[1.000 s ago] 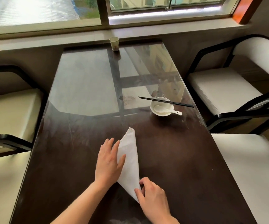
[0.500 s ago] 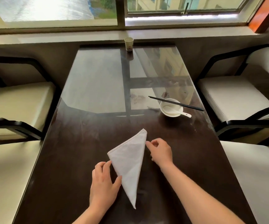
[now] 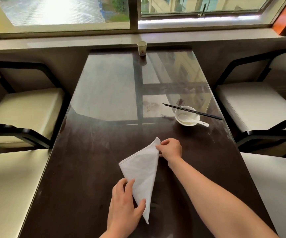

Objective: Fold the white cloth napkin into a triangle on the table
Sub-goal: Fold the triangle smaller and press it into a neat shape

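clearly the napkin (image 3: 141, 170) is lying flat on the dark worktop (image 3: 80, 169), in the half nearer the person and well back from both long edges, which is giving both hands room to work around it. the left hand (image 3: 124, 206) is resting on the cloth's near, narrow end, palm down, with its fingers (image 3: 129, 185) spread and the thumb laid across the fabric; this looks like a hold meant to be pinning that end so the cloth is not sliding on the glossy surface. the right hand (image 3: 170, 149) is reaching to the far corner, its fingers curled in and pinching the edge just below the tip, probably to be tugging the layers square or sharpening the point.

the cloth is already showing a long, three-cornered shape: one point aiming toward the far edge, one blunt corner sticking out toward the left edge, and a thin tail running toward the near edge. its surface is looking smooth, with a stitched hem visible along the upper left side. i am judging the fold to be nearly finished, with only tidying left.

a bowl (image 3: 186, 120) with a spoon (image 3: 193, 120) and chopsticks (image 3: 193, 111) is sitting well apart near the right edge.
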Demonstrator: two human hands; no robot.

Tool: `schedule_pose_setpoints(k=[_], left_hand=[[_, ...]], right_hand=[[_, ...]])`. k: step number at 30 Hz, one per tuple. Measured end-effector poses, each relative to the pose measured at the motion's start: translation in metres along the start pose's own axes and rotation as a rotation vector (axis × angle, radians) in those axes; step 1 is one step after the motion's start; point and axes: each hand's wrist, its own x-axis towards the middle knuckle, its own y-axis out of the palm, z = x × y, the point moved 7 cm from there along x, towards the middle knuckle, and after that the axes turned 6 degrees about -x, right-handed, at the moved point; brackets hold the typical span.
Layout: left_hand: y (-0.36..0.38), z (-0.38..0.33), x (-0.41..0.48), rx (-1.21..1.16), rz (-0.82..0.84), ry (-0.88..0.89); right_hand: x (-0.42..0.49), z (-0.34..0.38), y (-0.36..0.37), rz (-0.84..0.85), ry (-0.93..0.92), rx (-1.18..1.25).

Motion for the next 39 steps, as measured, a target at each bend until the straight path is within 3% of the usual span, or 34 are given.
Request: schedule_pose_setpoints(k=[5,11,14,21,29,39], left_hand=[[0.014,-0.012,-0.01,0.2,0.121,0.068],[0.034,-0.019,-0.018,0.381,0.239,0.162],[0.035,-0.016,-0.019,0.418,0.252,0.204],[0.016,0.007,-0.012,0.428,0.163,0.342],[-0.004,0.019,-0.006,0.444,0.017,0.426],[-0.042,0.051,0.031,0.446,-0.092,0.217]], right_hand=[[-0.003,-0.009,0.001,0.043,0.073,0.197],[0.004,-0.007,0.006,0.105,0.077,0.207],[0.006,-0.001,0.002,0.046,0.022,0.107],[0.012,-0.01,0.003,0.188,0.121,0.277],[0.016,-0.003,-0.008,0.141,-0.059,0.13],[0.001,-0.039,-0.018,0.452,0.202,0.436]])
